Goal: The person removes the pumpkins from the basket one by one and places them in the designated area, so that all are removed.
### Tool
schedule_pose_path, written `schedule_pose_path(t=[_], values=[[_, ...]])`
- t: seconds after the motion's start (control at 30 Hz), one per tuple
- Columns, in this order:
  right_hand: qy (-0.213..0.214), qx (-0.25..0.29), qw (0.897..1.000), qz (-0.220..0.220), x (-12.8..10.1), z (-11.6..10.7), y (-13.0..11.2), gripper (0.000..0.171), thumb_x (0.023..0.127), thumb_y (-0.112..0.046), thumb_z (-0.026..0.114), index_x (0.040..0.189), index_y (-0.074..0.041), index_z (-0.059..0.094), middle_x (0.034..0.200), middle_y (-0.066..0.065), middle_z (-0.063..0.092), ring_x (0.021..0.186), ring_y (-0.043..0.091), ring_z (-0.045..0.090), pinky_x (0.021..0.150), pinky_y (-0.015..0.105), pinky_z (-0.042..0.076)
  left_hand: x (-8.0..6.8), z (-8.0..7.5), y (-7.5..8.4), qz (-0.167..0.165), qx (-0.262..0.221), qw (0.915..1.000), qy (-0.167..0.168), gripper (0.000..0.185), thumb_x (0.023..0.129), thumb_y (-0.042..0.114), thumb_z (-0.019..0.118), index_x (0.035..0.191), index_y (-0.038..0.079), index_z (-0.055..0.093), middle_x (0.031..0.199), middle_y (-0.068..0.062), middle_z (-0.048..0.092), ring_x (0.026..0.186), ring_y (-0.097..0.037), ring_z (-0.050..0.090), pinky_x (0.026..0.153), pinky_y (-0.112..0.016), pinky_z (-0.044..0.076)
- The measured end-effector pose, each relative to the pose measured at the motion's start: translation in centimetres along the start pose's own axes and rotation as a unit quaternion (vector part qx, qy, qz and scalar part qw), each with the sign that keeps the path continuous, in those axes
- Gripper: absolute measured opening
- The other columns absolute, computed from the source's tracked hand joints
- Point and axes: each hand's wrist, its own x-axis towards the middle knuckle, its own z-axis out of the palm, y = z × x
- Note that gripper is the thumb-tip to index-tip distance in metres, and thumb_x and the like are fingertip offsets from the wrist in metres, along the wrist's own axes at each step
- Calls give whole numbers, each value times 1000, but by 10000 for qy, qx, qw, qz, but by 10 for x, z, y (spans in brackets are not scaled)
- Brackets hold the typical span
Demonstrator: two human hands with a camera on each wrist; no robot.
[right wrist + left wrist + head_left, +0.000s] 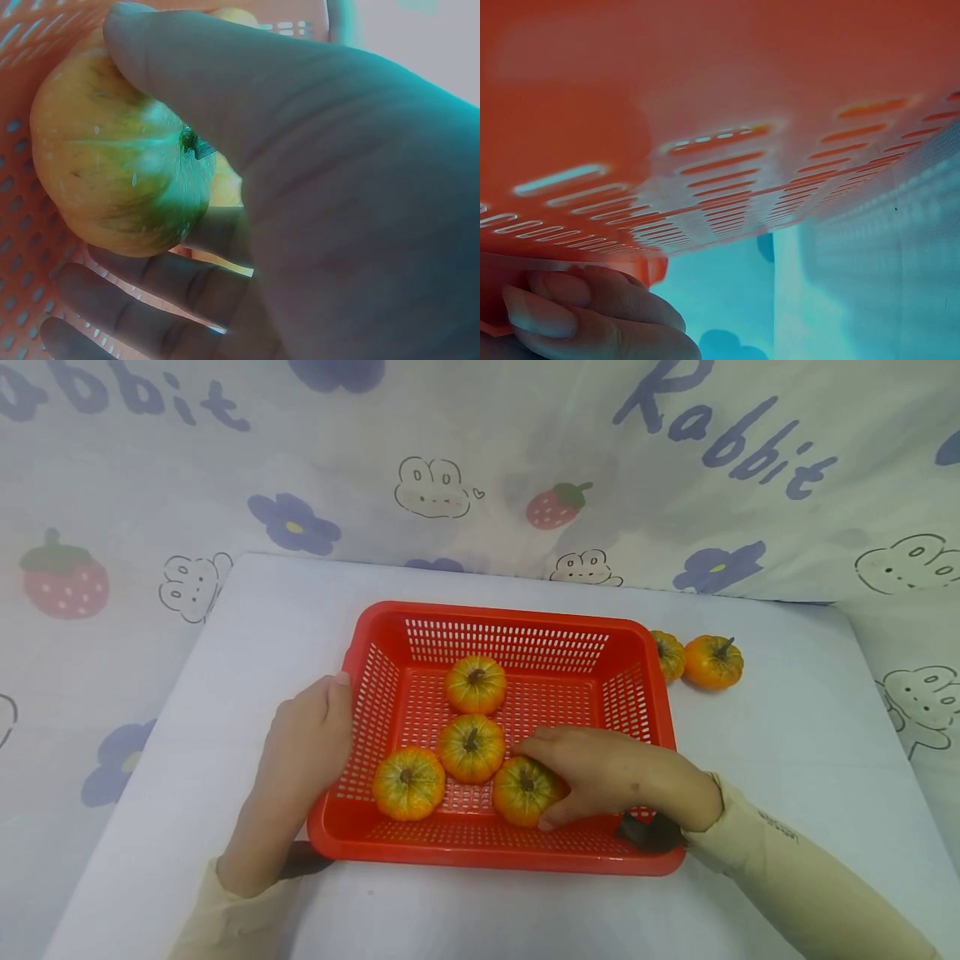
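Your right hand [600, 772] curls fingers round small pumpkin [522, 789] near basket [510, 860] front edge; left hand [311, 739] grips its left rim. Pumpkin likely light, firm, smooth: hold across ribbed sides, not stem.

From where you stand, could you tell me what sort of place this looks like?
Probably a home or staged tabletop setup rather than a kitchen or shop: a white table stands against a hung cartoon cloth printed with rabbits, strawberries and "Rabbit", and the red basket holds small pumpkins that look like toys.

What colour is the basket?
Red basket, perforated walls; clearest in the head view.
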Motion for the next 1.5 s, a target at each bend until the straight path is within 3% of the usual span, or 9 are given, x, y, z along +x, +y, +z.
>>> schedule_pose_path(t=[1.5], values=[[77,21,9999,-65,1,0,1,83,70,-54,81,139,-20,49,131,-9,55,122,12,49,100,42,43,1,1,-1,53,-79,9999,34,53,98,59,28,106,11,48,88,-6,61,67,-19,62,58,-30,56]])
